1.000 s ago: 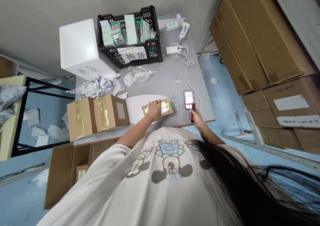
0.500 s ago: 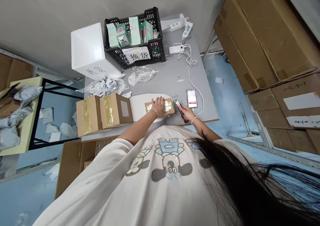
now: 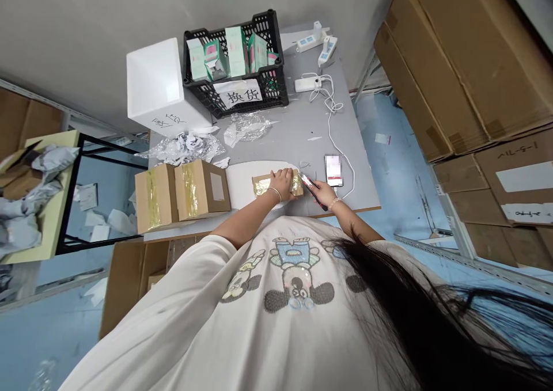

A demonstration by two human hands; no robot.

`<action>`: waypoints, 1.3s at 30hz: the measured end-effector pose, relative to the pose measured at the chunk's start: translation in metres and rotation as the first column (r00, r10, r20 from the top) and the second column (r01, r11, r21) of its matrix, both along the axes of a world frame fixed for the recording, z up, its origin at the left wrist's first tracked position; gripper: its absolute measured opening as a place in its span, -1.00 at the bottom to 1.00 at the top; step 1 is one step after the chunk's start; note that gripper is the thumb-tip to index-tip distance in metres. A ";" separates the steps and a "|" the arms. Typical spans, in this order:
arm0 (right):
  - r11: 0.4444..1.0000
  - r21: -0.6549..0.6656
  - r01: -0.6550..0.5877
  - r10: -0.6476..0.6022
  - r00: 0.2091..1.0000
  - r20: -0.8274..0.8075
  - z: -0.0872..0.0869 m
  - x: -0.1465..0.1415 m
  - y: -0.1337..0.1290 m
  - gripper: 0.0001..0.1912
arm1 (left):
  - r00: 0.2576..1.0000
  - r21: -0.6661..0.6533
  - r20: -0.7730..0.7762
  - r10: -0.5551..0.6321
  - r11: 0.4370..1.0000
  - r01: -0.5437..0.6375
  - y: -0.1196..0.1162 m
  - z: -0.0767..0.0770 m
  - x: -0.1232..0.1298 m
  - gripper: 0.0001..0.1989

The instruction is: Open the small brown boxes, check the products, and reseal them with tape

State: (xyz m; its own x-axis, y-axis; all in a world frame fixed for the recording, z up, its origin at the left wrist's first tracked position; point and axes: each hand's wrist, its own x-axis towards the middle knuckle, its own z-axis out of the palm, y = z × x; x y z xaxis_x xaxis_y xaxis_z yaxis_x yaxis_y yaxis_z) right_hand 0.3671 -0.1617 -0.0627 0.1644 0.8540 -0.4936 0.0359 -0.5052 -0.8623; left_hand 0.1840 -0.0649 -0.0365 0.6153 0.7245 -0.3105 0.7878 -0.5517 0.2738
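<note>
A small cardboard box (image 3: 261,186) with shiny tape lies on a white oval board (image 3: 238,178) near the table's front edge. My left hand (image 3: 281,185) grips this box from above, with its fingers over the top toward the right end. In my right hand (image 3: 323,193) is a red and black utility knife (image 3: 309,183), whose tip points up and left at the box's right end. Just beyond my right hand, a phone (image 3: 333,171) with a lit screen rests on the table, joined to a white cable.
Two taped cartons (image 3: 196,189) stand left of the board. Behind are crumpled plastic (image 3: 246,127), a white bin (image 3: 158,91) and a black crate (image 3: 276,86) of green-white boxes. Power strips (image 3: 307,84) lie at the back right; large cartons (image 3: 449,63) are stacked right of the table.
The fingers of my left hand have drawn together around the box. The knife's tip has come closer to the box's right end. The whole view has shifted slightly.
</note>
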 end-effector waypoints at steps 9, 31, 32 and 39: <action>0.993 0.006 -0.117 0.116 0.989 0.089 0.023 0.009 0.017 -0.54 | 1.000 -0.015 -0.003 -0.019 1.000 0.019 0.003 0.004 -0.001 0.23; 0.958 -0.060 -0.282 0.288 0.924 0.253 0.037 0.028 -0.003 -0.52 | 0.992 0.007 -0.101 -0.080 0.997 0.081 0.002 0.009 -0.003 0.20; 0.965 -0.052 -0.259 0.263 0.931 0.251 0.037 0.029 -0.001 -0.51 | 0.992 0.007 -0.097 -0.080 0.997 0.081 0.002 0.009 -0.004 0.20; 0.957 -0.076 -0.281 0.291 0.916 0.275 0.036 0.019 0.007 -0.51 | 0.994 0.005 -0.083 -0.070 0.998 0.070 0.003 0.007 -0.004 0.19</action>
